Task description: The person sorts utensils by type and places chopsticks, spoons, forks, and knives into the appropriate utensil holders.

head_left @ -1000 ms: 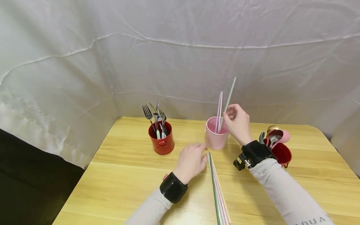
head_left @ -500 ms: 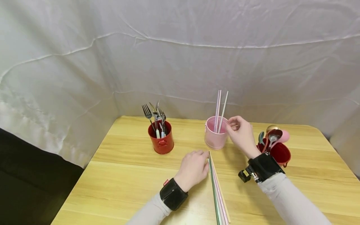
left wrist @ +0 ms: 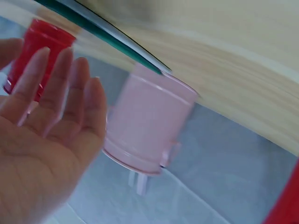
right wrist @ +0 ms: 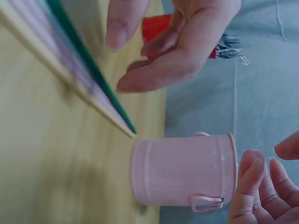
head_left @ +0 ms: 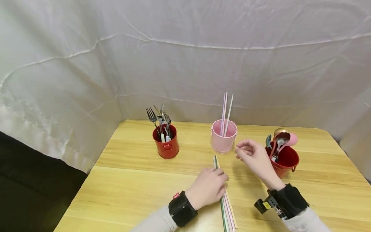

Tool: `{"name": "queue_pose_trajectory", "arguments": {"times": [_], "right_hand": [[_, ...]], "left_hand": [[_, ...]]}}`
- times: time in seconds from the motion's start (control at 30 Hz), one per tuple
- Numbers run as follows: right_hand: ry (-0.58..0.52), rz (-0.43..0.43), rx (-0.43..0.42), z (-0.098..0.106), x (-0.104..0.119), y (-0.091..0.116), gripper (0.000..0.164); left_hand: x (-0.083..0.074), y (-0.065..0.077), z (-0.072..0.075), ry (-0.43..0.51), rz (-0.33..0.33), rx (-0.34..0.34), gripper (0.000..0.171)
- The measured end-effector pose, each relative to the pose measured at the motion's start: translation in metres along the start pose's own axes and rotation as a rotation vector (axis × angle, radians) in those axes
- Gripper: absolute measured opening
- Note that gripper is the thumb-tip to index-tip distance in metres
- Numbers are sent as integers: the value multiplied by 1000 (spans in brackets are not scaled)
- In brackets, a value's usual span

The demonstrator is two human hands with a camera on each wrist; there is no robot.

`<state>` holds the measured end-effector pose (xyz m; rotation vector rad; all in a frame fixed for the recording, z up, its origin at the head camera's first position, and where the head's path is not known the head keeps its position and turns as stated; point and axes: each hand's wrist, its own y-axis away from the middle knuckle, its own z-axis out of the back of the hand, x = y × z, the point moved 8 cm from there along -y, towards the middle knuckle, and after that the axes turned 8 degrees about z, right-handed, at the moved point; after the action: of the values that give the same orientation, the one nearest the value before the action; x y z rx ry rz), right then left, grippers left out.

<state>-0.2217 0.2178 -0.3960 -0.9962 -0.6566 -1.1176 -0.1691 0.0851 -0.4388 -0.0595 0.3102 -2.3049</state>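
Note:
Several chopsticks (head_left: 229, 212) in green, white, pink and cream lie in a narrow bundle on the table, their far tips near a pink bucket (head_left: 222, 144). Over this bundle is my left hand (head_left: 206, 187), palm down and covering its middle; the left wrist view shows its fingers (left wrist: 56, 88) loosely extended and holding nothing. My right hand (head_left: 257, 161) hovers right of the pink bucket, its thumb and fingers (right wrist: 252, 182) bent and apart with nothing between them. Inside the bucket stand a few upright chopsticks (head_left: 230, 109), lilac, pink and pale green, leaning on its rim.
A red bucket (head_left: 168, 149) of forks and other cutlery stands to the left. Close behind the right hand is another red bucket (head_left: 288, 159), holding spoons (head_left: 281, 140). A pale cloth (head_left: 185, 71) hangs along the back edge of the wooden table (head_left: 130, 187).
My right hand has let go of the pale green chopstick, which now leans in the pink bucket, and moved down and right. My left hand has moved toward me, over the bundle.

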Motion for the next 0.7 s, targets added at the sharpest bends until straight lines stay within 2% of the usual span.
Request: {"name": "queue_pose_trajectory", "arguments": {"times": [0.13, 0.3, 0.4, 0.53, 0.7], "right_hand": [[12, 18, 38, -2, -6, 15, 18], [-30, -13, 99, -9, -13, 30, 17], [-67, -70, 131, -13, -21, 36, 19], [-90, -111, 147, -17, -28, 41, 21], [-90, -98, 165, -21, -30, 44, 22]], "left_hand": [[-24, 7, -5, -28, -139, 36, 13], [-41, 16, -17, -60, -243, 106, 12], [-47, 20, -23, -77, -283, 130, 13], [-49, 23, -25, -90, -305, 123, 15], [-44, 27, -22, -89, -303, 116, 16]]}}
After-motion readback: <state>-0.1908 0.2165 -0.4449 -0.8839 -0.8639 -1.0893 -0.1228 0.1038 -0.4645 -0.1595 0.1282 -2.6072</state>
